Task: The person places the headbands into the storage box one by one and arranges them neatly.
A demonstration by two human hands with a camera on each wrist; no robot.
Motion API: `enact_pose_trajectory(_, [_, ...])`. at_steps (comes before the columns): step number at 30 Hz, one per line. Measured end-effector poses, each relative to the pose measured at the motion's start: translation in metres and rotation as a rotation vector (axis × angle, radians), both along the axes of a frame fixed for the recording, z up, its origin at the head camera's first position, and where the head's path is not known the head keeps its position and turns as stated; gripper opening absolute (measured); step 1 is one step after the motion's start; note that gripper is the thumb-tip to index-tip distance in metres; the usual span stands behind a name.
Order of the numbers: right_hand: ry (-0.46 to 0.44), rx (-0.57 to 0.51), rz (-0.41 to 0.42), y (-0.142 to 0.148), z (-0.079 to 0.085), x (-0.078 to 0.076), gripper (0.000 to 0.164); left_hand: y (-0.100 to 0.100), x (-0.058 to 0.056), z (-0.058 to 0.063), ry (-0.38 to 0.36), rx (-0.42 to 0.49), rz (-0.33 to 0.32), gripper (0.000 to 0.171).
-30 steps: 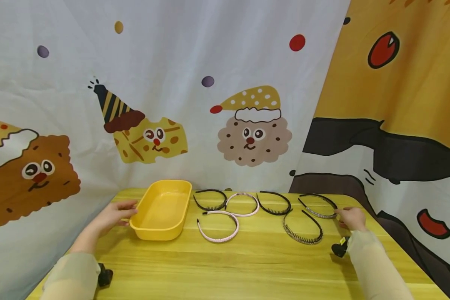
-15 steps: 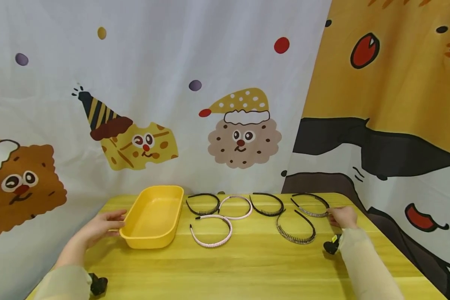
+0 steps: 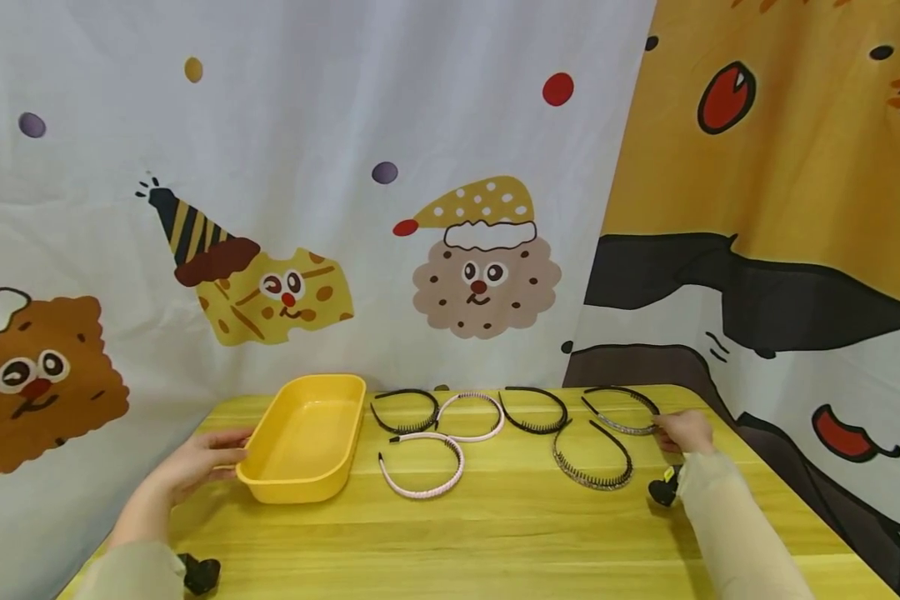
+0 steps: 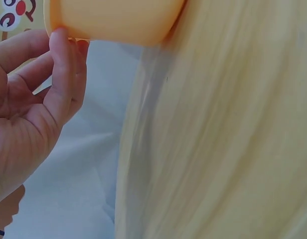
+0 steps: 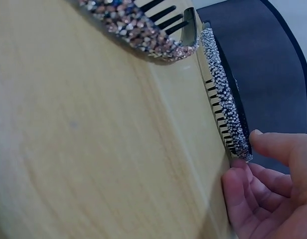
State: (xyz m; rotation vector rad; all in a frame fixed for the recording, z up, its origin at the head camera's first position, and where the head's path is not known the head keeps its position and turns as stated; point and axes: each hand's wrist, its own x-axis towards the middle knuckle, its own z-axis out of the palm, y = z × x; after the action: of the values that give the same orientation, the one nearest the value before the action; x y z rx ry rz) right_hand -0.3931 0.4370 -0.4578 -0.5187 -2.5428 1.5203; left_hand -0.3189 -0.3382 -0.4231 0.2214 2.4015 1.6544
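Observation:
My left hand (image 3: 202, 465) is at the left side of a yellow plastic tray (image 3: 351, 429), thumb at the rim and fingers against the outer wall, holding it lightly. In the left wrist view those fingertips (image 4: 59, 40) meet the edge of the tray. At the table's right, my right hand (image 3: 685, 432) pinches the near end of a black headband with silver glitter (image 5: 226, 92) between thumb and fingers. The headband lies flat by the table's far edge. A second glittery headband (image 3: 594, 480), with black teeth, lies just in front of it.
Two pink headbands (image 3: 424, 494) and two black headbands (image 3: 534, 428) lie between the tray and the glittery pair on the wood-grain table (image 3: 450, 550). A cartoon-printed curtain (image 3: 390, 92) hangs right behind the table's back edge.
The head view has turned slightly, so the whole scene sits further left. Both hands keep their places at the tray and the silver glitter headband.

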Motion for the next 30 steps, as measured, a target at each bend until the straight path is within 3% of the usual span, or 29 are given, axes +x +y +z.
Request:
enact_pose_trajectory(7, [0.009, 0.009, -0.010, -0.001, -0.002, 0.003, 0.036, 0.001, -0.002, -0.003, 0.000, 0.022, 0.007, 0.062])
enact_pose_trajectory(12, [-0.001, -0.053, -0.024, 0.005, -0.005, 0.006, 0.032, 0.005, -0.007, -0.002, 0.019, 0.037, 0.009, 0.063])
enact_pose_trajectory(18, [-0.015, -0.253, -0.019, 0.009, -0.005, 0.008, 0.028, 0.004, -0.010, -0.003, -0.003, 0.089, 0.007, 0.064])
enact_pose_trajectory(26, [0.015, -0.546, -0.039, -0.007, 0.003, 0.018, 0.008, -0.003, -0.007, -0.007, -0.015, 0.099, 0.003, 0.066])
enact_pose_trajectory(30, [0.030, -0.631, -0.019, -0.016, 0.006, 0.022, 0.013, -0.007, -0.003, -0.009, -0.033, 0.106, 0.012, 0.066])
